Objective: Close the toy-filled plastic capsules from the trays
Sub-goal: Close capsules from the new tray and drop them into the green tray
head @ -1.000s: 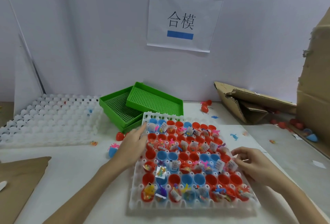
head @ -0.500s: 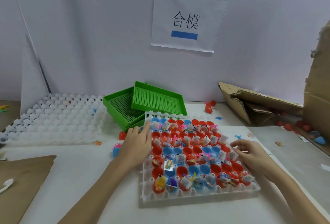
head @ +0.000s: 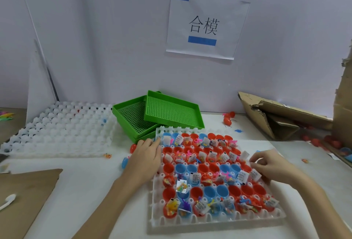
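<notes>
A person's two hands rest at either side of a white capsule tray (head: 215, 219) on the white worktop (head: 95, 200), its cells packed with open red and blue capsule halves (head: 209, 168), many holding small packaged toys. The left hand (head: 145, 157) lies flat with straight fingers on the tray's left edge, its grip open. The right hand (head: 266, 164) curls its fingers at the tray's right edge; whether that grip pinches anything cannot be told. Two stacked green mesh trays (head: 171, 111) sit just behind, an empty white tray (head: 57, 134) farther left, torn cardboard (head: 276, 116) to the right.
</notes>
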